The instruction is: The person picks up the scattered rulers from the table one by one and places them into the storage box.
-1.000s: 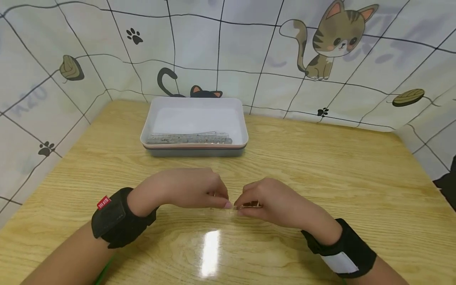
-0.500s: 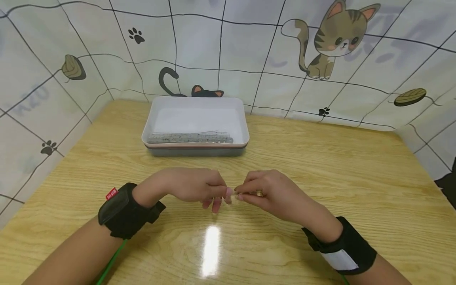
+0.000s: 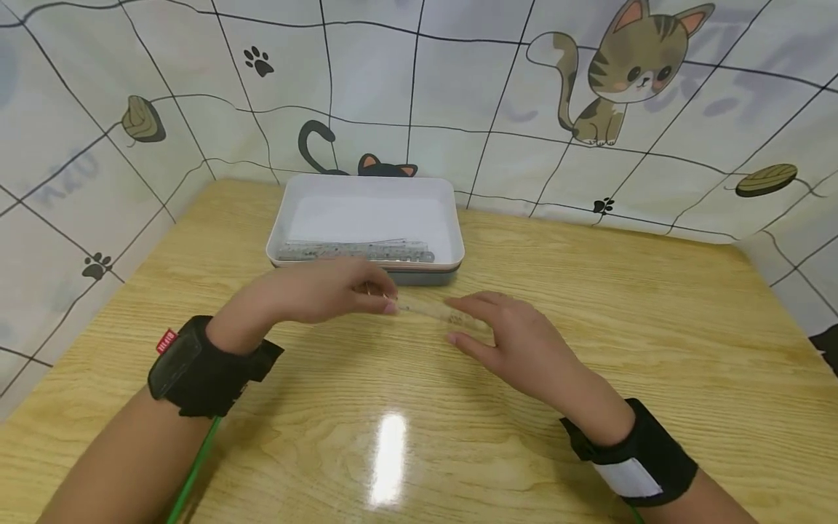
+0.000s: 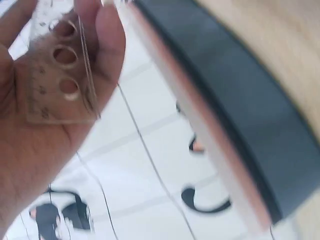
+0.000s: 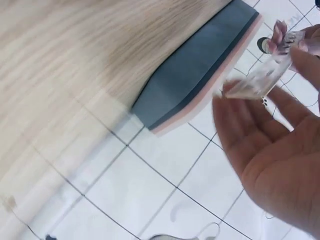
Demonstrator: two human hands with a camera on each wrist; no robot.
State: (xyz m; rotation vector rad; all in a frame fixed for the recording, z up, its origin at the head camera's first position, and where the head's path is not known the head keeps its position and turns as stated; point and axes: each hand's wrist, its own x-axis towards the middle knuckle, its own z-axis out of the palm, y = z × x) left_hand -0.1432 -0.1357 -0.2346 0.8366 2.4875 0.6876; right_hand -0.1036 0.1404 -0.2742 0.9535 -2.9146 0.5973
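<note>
A clear plastic ruler (image 3: pixel 425 311) with round holes is between my hands, just in front of the box. My left hand (image 3: pixel 321 291) pinches its left end between thumb and fingers; in the left wrist view the ruler (image 4: pixel 62 90) lies along the palm with markings on its edge. My right hand (image 3: pixel 524 346) is spread at the ruler's other end, thumb and fingers apart. In the right wrist view the ruler's end (image 5: pixel 262 80) is near the right fingertips; whether they touch it, I cannot tell.
A white-lined, grey-sided box (image 3: pixel 373 204) stands at the back of the wooden table (image 3: pixel 589 291). Along its front inner side lie clear, speckled ruler-like strips (image 3: pixel 353 252). Behind the table hangs a cat-patterned cloth (image 3: pixel 471 87). A green cord (image 3: pixel 193 473) runs from the left wristband.
Both hands were close together, pinching the ruler lower over the table. My left hand has moved up and left toward the box with the ruler, while my right fingers have opened and let go.
</note>
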